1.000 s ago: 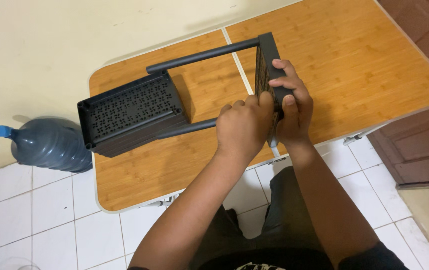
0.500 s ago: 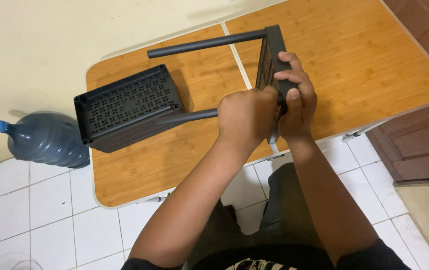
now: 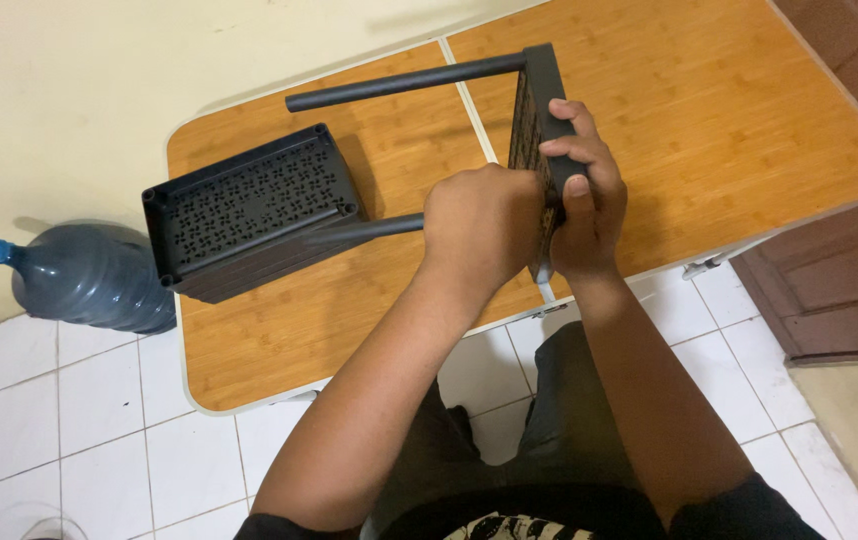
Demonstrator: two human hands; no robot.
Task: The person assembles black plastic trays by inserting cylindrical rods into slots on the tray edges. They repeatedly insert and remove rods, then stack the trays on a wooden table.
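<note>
A black plastic rack lies over a wooden folding table (image 3: 729,120). It has a perforated shelf panel (image 3: 254,210) at the left, another panel (image 3: 534,90) on edge at the right, and two black poles. The far pole (image 3: 404,82) stands free; the near pole (image 3: 374,229) runs from the left panel into my left hand (image 3: 479,225), which is closed around its end. My right hand (image 3: 579,190) grips the right panel's edge, fingers curled over it. The two hands touch.
A large blue water jug (image 3: 79,275) lies on the white tiled floor at the left, against the cream wall. A dark brown wooden door (image 3: 849,260) stands at the right. My legs are under the table's near edge.
The rack has shifted slightly toward the left and up in view; the far pole now sticks out further. Both hands keep their grip at the right panel.
</note>
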